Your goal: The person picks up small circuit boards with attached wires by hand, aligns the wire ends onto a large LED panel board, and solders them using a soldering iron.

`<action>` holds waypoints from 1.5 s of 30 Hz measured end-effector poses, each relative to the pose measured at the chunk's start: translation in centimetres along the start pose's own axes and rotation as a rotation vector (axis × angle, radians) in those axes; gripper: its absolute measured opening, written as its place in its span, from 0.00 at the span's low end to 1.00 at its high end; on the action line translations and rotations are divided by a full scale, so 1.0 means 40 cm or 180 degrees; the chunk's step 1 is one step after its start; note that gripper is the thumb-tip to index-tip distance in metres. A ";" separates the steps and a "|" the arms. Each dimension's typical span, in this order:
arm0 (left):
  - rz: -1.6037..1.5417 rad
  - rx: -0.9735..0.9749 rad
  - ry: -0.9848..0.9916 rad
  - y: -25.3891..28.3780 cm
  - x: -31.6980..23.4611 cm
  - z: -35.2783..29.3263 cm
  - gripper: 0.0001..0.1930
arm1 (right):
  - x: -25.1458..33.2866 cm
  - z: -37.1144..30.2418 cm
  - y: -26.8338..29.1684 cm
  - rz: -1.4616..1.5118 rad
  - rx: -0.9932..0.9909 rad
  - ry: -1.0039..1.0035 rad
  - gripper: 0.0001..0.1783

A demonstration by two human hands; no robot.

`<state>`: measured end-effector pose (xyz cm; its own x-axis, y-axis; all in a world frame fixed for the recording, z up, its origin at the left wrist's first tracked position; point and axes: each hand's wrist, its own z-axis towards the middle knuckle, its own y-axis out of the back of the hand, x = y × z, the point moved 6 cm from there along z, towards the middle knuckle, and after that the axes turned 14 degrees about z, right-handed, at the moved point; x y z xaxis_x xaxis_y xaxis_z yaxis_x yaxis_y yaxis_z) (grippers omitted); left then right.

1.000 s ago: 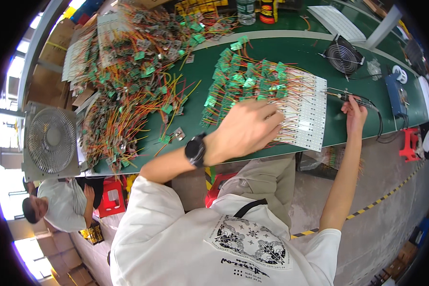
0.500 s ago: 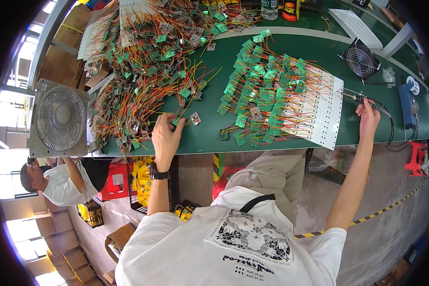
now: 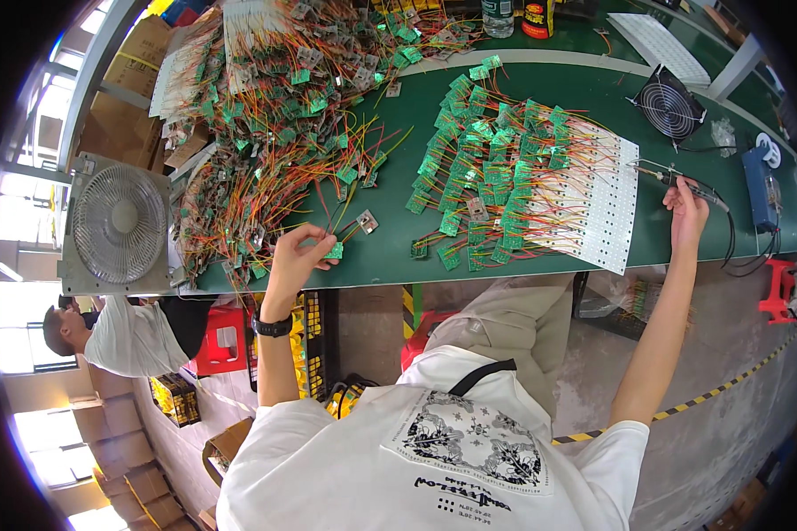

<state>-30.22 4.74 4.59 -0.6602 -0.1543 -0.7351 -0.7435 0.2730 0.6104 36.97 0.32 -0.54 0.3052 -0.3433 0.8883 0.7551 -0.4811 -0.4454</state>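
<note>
Green circuit board (image 3: 335, 251) pinched in left hand (image 3: 301, 255), drawn nearer table edge (image 3: 376, 280), right hand (image 3: 685, 214) still gripping soldering iron (image 3: 705, 192)

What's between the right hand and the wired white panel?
Head view: the front of the pen-shaped tool held in the right hand, its tip appearing at the wired white panel's edge.

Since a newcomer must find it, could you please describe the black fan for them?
On the green bench, look right, where the right hand holds a soldering iron. Beyond it sits the black fan, square with a round wire guard. Its dark frame sets it apart from the big grey fan at the left.
</note>
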 end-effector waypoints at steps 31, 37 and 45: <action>-0.0422 0.1017 -0.2755 -0.606 -0.802 0.254 0.10 | 0.017 -0.009 -0.018 0.0099 -0.0067 0.0039 0.09; -0.1409 0.0981 -0.3111 -0.644 -0.829 0.247 0.12 | 0.020 0.000 -0.009 0.0202 -0.0131 0.0060 0.09; 0.0181 0.1227 -0.3090 -0.697 -0.796 0.268 0.10 | 0.028 -0.001 -0.028 0.0011 -0.0221 0.0267 0.09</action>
<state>12.65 12.21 7.81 -0.1969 0.6507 -0.7334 -0.5169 0.5667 0.6416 36.45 0.45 0.97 0.2560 -0.4099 0.8755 0.7112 -0.5336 -0.4577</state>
